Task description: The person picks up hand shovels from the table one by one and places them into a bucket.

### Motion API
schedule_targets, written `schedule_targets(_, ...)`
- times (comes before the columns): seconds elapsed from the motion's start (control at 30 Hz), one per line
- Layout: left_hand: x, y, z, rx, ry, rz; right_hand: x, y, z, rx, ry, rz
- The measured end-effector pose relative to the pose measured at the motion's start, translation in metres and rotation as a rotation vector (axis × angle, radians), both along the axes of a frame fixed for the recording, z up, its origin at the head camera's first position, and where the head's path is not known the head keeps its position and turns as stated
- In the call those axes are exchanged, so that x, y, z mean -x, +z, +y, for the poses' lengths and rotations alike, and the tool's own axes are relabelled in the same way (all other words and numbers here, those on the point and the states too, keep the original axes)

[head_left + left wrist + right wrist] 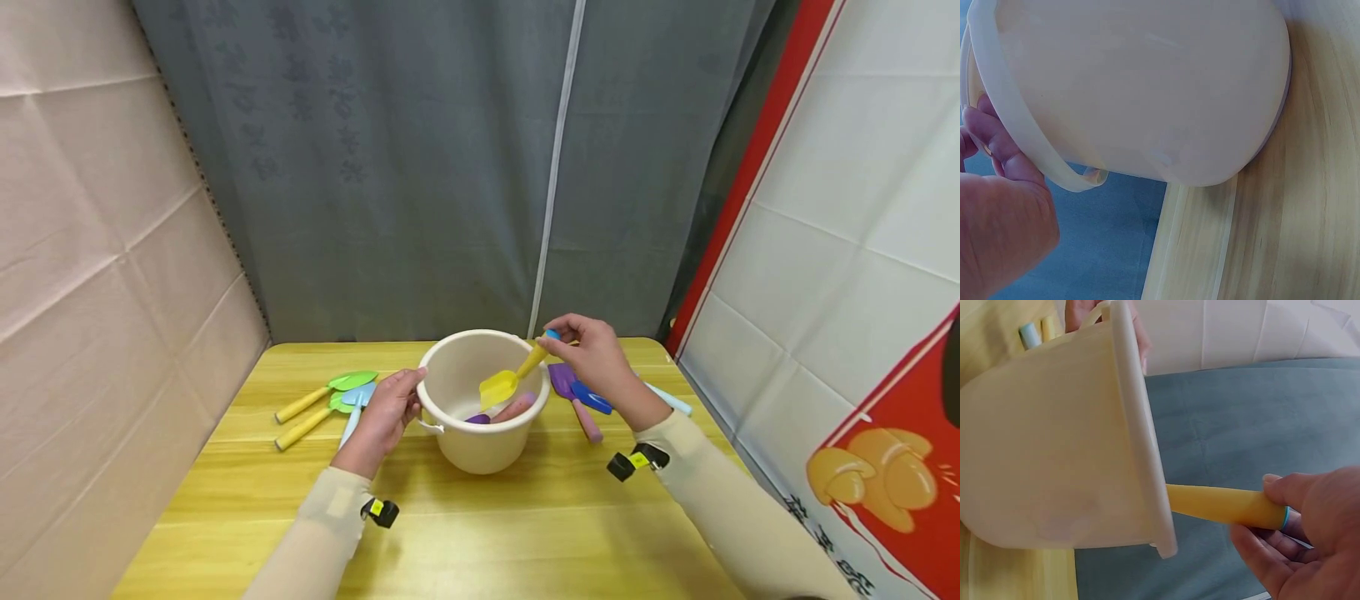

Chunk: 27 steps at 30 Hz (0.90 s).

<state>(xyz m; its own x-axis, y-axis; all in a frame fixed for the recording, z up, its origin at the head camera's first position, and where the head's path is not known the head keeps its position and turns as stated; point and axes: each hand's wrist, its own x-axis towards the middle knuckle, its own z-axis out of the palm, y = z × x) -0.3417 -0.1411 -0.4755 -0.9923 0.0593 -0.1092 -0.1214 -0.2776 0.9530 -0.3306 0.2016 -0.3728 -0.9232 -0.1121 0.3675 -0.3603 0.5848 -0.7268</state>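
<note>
A cream plastic bucket [480,454] stands upright on the table. My left hand [387,412] grips its rim at the left side, next to the handle's pivot. With fingers and thumb, my right hand [592,358] pinches the handle end of a yellow toy shovel [498,388], also seen by its yellow handle [1229,505] in the right wrist view. The shovel slants downward, its blade inside the bucket opening. Deeper in the bucket lie a pink handle [516,407] and a purple piece [477,419]; the rest of them is hidden by the wall.
Left of the bucket lie green-headed tools with yellow handles [302,405] and a light blue tool [358,395]. To the right are a purple shovel with pink handle [587,422], a blue tool [592,397] and a light blue handle [670,398]. A grey curtain [405,183] hangs behind the table.
</note>
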Motion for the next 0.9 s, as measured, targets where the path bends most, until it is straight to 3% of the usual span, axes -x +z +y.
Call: schedule_targets(0.9, -0.001, 0.000, -0.001, 0.002, 0.006, 0.007, 0.023, -0.017, -0.032, -0.129, 0.113, -0.070)
